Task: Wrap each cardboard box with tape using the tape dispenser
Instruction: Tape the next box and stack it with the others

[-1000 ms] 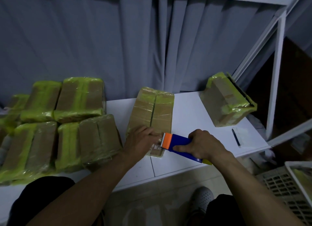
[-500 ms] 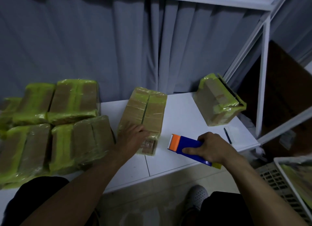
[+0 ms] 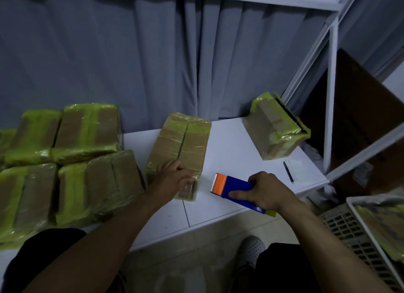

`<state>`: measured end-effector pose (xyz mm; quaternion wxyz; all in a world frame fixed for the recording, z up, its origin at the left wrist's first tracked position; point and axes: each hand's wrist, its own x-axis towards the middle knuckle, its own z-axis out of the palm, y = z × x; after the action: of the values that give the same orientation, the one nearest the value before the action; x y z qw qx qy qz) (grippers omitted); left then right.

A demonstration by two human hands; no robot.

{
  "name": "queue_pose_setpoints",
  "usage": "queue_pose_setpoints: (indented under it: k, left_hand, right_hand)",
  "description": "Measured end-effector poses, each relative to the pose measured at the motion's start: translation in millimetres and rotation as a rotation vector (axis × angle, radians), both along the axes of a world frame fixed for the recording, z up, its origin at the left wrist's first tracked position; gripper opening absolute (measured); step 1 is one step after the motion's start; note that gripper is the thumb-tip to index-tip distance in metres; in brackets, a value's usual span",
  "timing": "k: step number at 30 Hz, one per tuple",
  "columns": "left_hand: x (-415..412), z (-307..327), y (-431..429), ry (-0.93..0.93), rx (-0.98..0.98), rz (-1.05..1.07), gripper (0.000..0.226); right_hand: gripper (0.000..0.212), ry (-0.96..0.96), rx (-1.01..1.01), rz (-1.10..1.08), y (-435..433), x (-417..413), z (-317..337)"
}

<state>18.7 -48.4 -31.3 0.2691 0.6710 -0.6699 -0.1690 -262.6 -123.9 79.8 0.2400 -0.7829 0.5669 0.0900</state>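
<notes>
From the head camera, the left hand is pressing down on the near end of a box lying on the white table, its fingers loosely bent over the top. The right hand is gripping the blue and orange tape dispenser, which is hovering just beside the box without touching it.

The box could slide on the smooth tabletop if the left hand is easing off while tape is being pulled. The toothed edge is also pointing towards the left fingers.

Nothing readable is showing. A label on the box's near end is blurred under film, and an orange mark on the far-right box is too small to read.
</notes>
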Motion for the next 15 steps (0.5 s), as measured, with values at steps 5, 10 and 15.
queue_pose_setpoints:
  k: [5,10,15]
  left_hand:
    - [5.4,-5.3,-4.1,0.073,0.046,-0.019,0.028]
    - [5.1,-1.6,-3.4,0.039,-0.015,-0.030,0.034]
    - [5.9,-0.8,-1.5,0.060,-0.030,-0.024,0.030]
  right_hand:
    - [0.056,-0.058,0.011,0.004,9.6,-13.6,16.3]
    - [0.060,-0.004,0.020,-0.021,4.2,-29.7,11.7]
    - [0.067,0.083,-0.010,-0.027,-8.1,-13.2,-19.2]
